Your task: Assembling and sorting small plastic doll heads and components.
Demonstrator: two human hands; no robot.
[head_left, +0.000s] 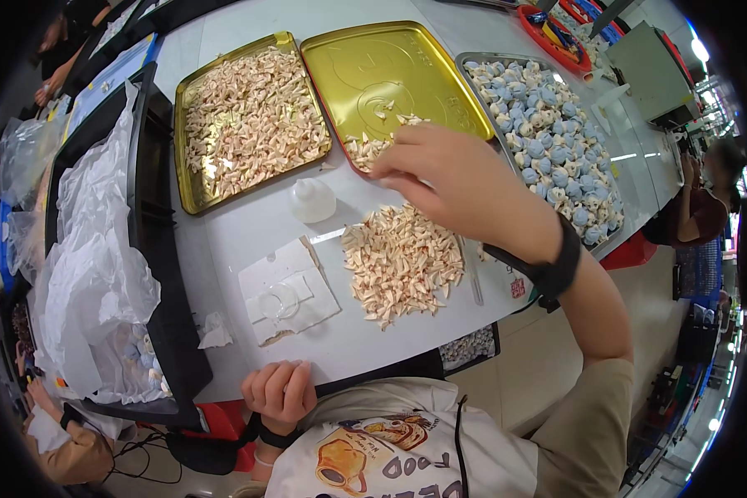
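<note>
Right hand (450, 170) hides part of the upper-centre gold tray (382, 70), grasp unclear; left hand (280, 393) loosely clenched, lower centre; bottle (312, 202) stands left-of-centre!

Reaching with the right hand (444, 170) over small pale pieces (363, 150) on a gold tray (382, 70), with the left hand (280, 393) curled near the table (241, 236) edge, close to white cardboard (295, 267).

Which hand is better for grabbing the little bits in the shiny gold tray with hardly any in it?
Probably the right hand: it's over the near edge of that gold tray, close to the bits. The left hand is curled at the near edge of the table, farther off.
</note>
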